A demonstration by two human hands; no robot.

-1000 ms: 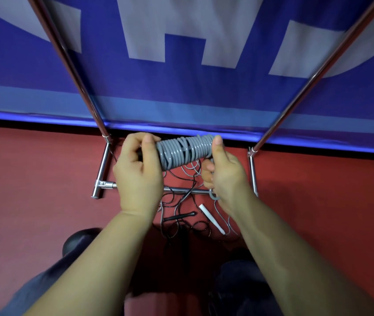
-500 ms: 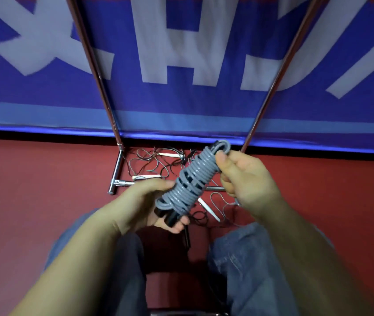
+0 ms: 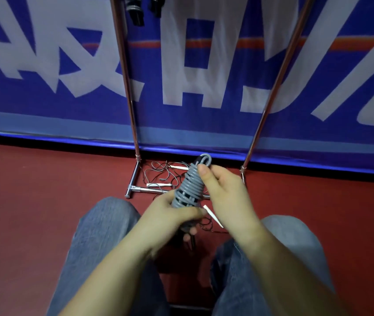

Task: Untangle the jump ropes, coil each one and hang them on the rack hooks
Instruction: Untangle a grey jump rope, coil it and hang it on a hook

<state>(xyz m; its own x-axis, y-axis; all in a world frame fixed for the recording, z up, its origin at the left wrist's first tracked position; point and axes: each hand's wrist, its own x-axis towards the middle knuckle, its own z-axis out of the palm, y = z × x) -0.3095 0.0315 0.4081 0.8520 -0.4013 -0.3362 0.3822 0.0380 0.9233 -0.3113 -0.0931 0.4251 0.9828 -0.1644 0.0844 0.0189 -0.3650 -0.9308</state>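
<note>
I saw both hands together at the centre of the view, clamped on one grey coiled jump rope (image 3: 189,185). The left hand (image 3: 170,215) wrapped the lower end of the bundle, thumb laid across the coils and fingers curled underneath, where black handle ends poked out. The right hand (image 3: 224,192) gripped the upper end from the 3 o'clock side, thumb pressed against the top turns just below a small grey loop sticking up. The bundle stood tilted, its top leaning toward 1 o'clock.

Beneath it, on the red floor (image 3: 33,201), a tangle of thin dark ropes (image 3: 161,172) with white handles (image 3: 158,185) lay inside the rack base (image 3: 136,189), another white handle showing at 4 o'clock of the left hand. Two chrome rack poles (image 3: 126,87) rose toward 12 o'clock, in front of a blue banner (image 3: 204,124) with large white lettering. Near the top edge, at 11 o'clock, dark objects (image 3: 136,12) hung by the left pole; I could not tell what they were. My denim-clad knees (image 3: 104,236) framed the lower view at 7 and 5 o'clock.
</note>
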